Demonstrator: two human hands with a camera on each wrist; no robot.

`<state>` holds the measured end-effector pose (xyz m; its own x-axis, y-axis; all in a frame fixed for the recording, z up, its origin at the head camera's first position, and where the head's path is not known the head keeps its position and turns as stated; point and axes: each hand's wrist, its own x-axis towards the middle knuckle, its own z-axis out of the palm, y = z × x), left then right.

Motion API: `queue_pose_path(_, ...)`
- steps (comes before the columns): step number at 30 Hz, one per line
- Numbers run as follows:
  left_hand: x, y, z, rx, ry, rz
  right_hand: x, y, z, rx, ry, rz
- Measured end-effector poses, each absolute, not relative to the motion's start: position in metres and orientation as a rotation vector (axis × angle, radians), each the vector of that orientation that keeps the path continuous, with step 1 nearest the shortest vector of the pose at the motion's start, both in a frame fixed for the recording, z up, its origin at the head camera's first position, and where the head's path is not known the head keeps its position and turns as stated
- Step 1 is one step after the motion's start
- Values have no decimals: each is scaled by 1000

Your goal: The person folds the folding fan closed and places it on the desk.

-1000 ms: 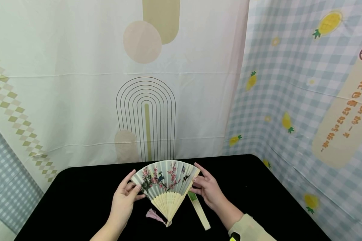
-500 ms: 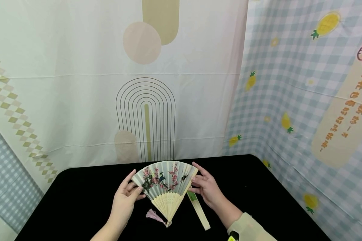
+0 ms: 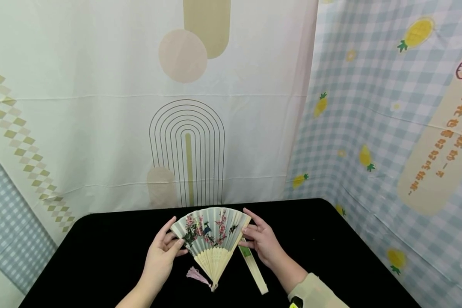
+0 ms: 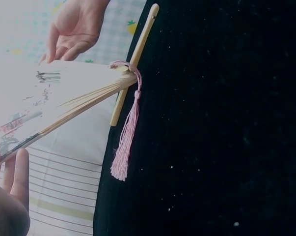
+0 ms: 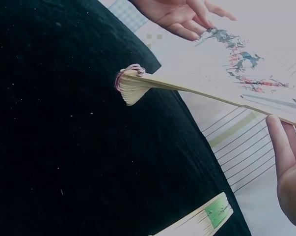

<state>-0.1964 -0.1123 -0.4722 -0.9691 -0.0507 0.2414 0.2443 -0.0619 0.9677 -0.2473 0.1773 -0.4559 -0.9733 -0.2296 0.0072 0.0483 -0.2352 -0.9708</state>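
A spread folding fan (image 3: 211, 231) with pale ribs and a blossom-and-bird print is held up over the table, its pivot end pointing down. My left hand (image 3: 159, 256) pinches its left edge between thumb and fingers. On the other side my right hand (image 3: 267, 244) holds the right edge. From the pivot hangs a pink tassel (image 4: 125, 142), seen best in the left wrist view. Behind and to the right of the spread fan lies a second, folded fan (image 3: 257, 273) with a green patch, partly hidden; its green end (image 5: 218, 211) shows in the right wrist view.
Under everything is a black table (image 3: 111, 248) with rounded far corners. A white patterned curtain (image 3: 100, 128) hangs right behind it, and a blue checked curtain (image 3: 350, 128) with pineapples borders the right side.
Both hands have drawn slightly closer together, and the fan's spread is a little narrower. Its upper edge sits slightly lower. The folded fan stays in place.
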Motion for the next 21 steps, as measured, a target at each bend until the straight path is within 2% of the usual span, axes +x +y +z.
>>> queue_pose_path(21, -193, -113, -475, -267, -1952, -2128, -248, 169, -456, -260, 1860, -2295)
